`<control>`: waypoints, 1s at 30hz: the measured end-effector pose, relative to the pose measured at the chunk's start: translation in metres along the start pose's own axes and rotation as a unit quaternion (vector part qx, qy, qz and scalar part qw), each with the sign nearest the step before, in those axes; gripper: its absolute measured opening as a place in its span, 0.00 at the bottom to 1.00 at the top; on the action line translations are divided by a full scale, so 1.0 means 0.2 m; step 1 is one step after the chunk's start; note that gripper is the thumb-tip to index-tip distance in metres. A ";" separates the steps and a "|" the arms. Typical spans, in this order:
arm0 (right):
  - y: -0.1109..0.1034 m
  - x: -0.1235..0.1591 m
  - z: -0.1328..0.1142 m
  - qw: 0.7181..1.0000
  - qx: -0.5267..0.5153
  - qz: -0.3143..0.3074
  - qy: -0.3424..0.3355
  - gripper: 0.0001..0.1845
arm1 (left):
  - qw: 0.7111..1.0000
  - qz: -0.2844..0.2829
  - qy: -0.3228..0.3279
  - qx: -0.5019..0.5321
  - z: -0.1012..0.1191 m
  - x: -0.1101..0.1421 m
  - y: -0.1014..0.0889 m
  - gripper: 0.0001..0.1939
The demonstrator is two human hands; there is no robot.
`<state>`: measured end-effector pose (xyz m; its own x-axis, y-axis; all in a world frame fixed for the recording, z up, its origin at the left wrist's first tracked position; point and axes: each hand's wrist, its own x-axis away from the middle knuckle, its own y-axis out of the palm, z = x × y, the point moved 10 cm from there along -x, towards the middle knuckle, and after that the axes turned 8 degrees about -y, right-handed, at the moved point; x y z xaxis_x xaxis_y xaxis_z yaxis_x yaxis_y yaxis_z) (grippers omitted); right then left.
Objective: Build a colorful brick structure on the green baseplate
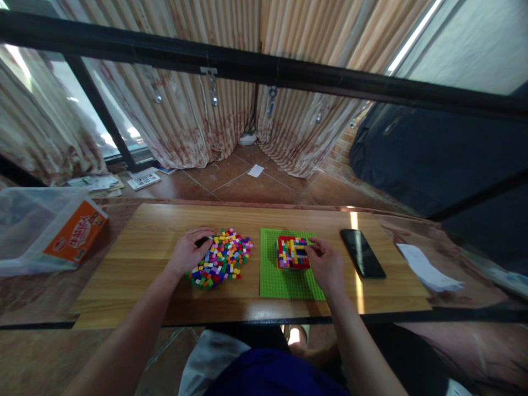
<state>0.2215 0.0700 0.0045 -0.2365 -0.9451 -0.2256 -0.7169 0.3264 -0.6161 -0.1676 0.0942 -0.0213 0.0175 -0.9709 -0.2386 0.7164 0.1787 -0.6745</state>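
Note:
A pile of small multicoloured building bricks (226, 256) lies loose on the wooden table. My left hand (190, 254) rests at the pile's left edge with its fingers curled; a small dark object (202, 241) shows between thumb and fingers, its kind unclear. To the right, a green studded baseplate (270, 283) carries a boxy build of multicoloured bricks (292, 254) with a red rim and gaps in its top. At that build's right side is my right hand (328, 264), thumb and fingers pinched together against its top edge. Whatever sits between those fingertips is hidden.
A black phone (363, 253) lies on the table (136, 264) right of the baseplate. White paper (429, 268) is beyond the table's right end. A clear plastic bin (28, 231) with an orange label stands at the left. A dark metal bar (247, 58) crosses in front.

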 end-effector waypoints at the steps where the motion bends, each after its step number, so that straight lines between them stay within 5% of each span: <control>1: 0.00 0.00 0.00 1.000 0.003 0.002 0.001 0.18 | 1.000 0.000 0.002 0.001 0.00 0.00 0.00 0.14; 21: 0.03 -0.03 0.11 0.995 -0.078 -0.009 0.057 0.19 | 1.000 -0.002 0.006 -0.008 0.02 0.00 0.00 0.15; 26: -0.02 0.05 0.03 0.992 -0.108 0.048 0.035 0.19 | 1.000 0.005 0.008 0.002 0.02 0.00 -0.01 0.13; 30: 0.05 0.17 -0.18 0.989 -0.143 0.025 -0.033 0.15 | 1.000 -0.001 0.005 0.020 0.03 0.00 0.00 0.13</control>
<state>0.1830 0.0417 0.0169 -0.2398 -0.9213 -0.3061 -0.8638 0.3463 -0.3659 -0.1636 0.0923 -0.0166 0.0091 -0.9694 -0.2451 0.7431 0.1706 -0.6470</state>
